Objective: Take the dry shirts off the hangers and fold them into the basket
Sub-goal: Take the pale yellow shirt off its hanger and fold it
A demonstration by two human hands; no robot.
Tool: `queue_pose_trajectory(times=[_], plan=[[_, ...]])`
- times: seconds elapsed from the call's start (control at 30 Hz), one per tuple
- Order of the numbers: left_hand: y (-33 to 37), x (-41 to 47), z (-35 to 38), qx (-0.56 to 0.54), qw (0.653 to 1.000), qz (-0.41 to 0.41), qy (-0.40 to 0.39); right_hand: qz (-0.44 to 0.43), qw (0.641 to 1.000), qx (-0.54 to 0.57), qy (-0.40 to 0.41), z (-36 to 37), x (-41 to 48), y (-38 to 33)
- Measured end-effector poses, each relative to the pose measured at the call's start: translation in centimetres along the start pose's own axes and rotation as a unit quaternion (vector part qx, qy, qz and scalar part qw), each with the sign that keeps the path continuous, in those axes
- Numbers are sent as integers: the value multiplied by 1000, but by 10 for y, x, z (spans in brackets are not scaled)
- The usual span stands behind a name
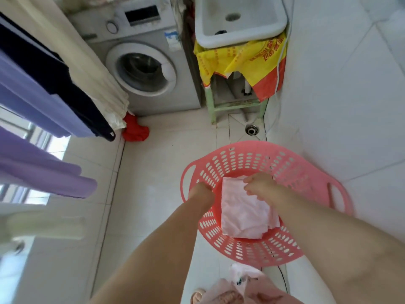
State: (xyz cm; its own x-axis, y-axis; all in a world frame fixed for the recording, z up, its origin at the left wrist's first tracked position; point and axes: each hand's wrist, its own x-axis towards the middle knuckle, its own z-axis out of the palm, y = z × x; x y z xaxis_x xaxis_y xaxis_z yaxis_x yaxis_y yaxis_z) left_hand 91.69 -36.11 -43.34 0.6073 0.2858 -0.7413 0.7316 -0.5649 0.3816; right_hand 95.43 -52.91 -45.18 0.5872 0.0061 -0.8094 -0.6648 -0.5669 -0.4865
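A pink perforated basket [291,170] stands on the tiled floor in front of me. Inside it lies a folded pale pink shirt [243,213]. My right hand [262,186] lies on the shirt's far right corner, fingers curled at its edge. My left hand [202,190] is at the basket's left inner wall beside the shirt; its fingers are hidden. Purple garments [43,172] and a lilac and dark navy one [50,88] hang at the left.
A washing machine [142,69] stands at the back, a white sink [238,18] on a green stand with yellow plastic to its right. A red cloth [134,130] lies on the floor by the machine. A floor drain [252,129] sits behind the basket.
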Motion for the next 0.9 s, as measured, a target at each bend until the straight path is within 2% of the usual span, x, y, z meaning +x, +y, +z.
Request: queue_pose_trajectory(times=[0.13, 0.27, 0.47, 0.7, 0.9], plan=[[-14, -17, -21, -25, 1000, -19, -1, -29, 999, -19, -17, 24, -13, -25], [-41, -36, -55, -68, 997, -28, 27, -71, 993, -91, -18, 56, -33, -59], [-104, -72, -121, -132, 989, -25, 68, -168, 972, -151, -61, 126, -90, -106], [-172, -116, -185, -170, 976, -26, 133, -230, 957, -156, -81, 207, -155, -140], [-224, -172, -251, -204, 959, -24, 193, -368, 916, -138, -82, 266, -226, -201]])
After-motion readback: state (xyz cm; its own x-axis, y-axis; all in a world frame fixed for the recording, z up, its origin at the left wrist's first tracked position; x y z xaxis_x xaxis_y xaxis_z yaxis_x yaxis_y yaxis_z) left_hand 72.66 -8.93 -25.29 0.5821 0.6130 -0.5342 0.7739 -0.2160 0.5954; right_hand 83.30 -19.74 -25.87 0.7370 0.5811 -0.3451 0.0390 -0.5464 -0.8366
